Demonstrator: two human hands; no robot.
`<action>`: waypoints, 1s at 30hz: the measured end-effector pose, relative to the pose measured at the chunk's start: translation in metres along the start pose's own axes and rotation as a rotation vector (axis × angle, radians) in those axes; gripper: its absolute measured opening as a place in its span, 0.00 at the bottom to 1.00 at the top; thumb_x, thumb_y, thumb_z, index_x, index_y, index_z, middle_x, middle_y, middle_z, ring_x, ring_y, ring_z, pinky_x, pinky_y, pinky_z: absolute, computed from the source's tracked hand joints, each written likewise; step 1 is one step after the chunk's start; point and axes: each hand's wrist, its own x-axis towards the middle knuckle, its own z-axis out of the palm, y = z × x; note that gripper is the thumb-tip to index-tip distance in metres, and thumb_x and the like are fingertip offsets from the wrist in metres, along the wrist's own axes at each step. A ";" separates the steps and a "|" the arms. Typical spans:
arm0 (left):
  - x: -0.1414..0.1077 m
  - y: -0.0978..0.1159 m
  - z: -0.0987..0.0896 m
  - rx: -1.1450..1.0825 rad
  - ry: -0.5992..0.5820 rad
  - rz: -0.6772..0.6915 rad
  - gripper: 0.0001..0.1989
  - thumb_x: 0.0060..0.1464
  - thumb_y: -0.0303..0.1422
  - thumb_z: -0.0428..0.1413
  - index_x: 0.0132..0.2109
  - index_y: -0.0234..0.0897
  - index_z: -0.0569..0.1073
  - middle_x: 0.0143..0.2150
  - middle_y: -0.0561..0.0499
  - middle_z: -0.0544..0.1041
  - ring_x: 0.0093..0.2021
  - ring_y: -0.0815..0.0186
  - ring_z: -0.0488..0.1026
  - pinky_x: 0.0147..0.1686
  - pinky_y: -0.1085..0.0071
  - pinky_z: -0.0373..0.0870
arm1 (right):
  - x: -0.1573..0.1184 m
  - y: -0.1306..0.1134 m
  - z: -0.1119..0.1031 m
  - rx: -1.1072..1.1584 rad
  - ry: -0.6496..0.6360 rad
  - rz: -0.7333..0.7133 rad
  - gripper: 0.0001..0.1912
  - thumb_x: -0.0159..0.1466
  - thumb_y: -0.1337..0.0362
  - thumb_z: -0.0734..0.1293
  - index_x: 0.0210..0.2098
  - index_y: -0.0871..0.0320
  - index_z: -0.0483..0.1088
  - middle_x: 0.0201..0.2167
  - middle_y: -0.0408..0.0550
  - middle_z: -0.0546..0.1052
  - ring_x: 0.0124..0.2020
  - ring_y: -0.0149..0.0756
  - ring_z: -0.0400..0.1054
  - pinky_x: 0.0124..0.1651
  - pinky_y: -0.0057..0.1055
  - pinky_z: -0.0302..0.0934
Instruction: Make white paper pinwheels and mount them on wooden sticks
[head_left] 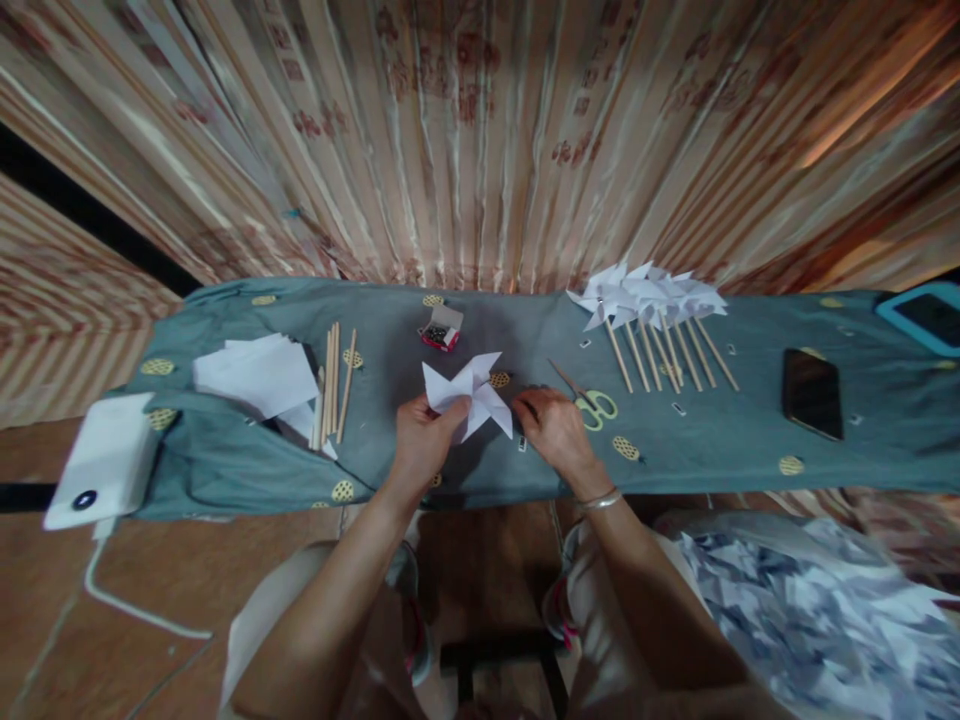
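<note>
A white paper pinwheel [472, 385] is pinched in my left hand [426, 438], its thumb pressed over the middle. My right hand [553, 430] is just beside the pinwheel's right blade, fingers curled together; whether something small is between them is hidden. Close to the right hand lie scissors [596, 405] with light green handles. Beyond the pinwheel stands a small open red box [442, 330] of dark pins. Several bare wooden sticks [330, 385] lie left of my left hand, next to a stack of white paper sheets [255, 375].
Several finished pinwheels on sticks [652, 300] lie at the back right of the cloth-covered table [735, 430]. Farther right are a dark phone [812, 393] and a blue-edged device [926, 315]. A white power bank [105, 460] with a cable sits at the left edge. A bag of folded paper [817, 620] stands lower right.
</note>
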 end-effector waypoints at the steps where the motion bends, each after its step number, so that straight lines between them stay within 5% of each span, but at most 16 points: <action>1: 0.000 0.000 0.002 0.003 0.004 -0.002 0.14 0.31 0.38 0.67 0.27 0.33 0.81 0.25 0.50 0.80 0.25 0.66 0.72 0.28 0.71 0.68 | 0.000 0.002 0.000 0.027 -0.001 0.015 0.12 0.69 0.65 0.61 0.38 0.58 0.77 0.38 0.54 0.81 0.42 0.44 0.74 0.48 0.36 0.64; 15: 0.006 -0.009 0.019 0.029 -0.051 0.024 0.15 0.34 0.39 0.67 0.30 0.33 0.81 0.27 0.50 0.79 0.26 0.66 0.71 0.29 0.71 0.66 | 0.003 0.004 -0.010 0.258 -0.095 0.092 0.12 0.61 0.73 0.65 0.38 0.57 0.79 0.40 0.51 0.83 0.44 0.41 0.77 0.47 0.32 0.66; 30: 0.007 -0.011 0.027 0.049 -0.064 0.041 0.13 0.35 0.39 0.66 0.29 0.34 0.81 0.27 0.49 0.79 0.28 0.65 0.72 0.30 0.70 0.68 | 0.000 0.002 -0.010 0.124 -0.147 -0.012 0.11 0.66 0.73 0.61 0.37 0.59 0.76 0.35 0.53 0.80 0.41 0.42 0.74 0.43 0.32 0.64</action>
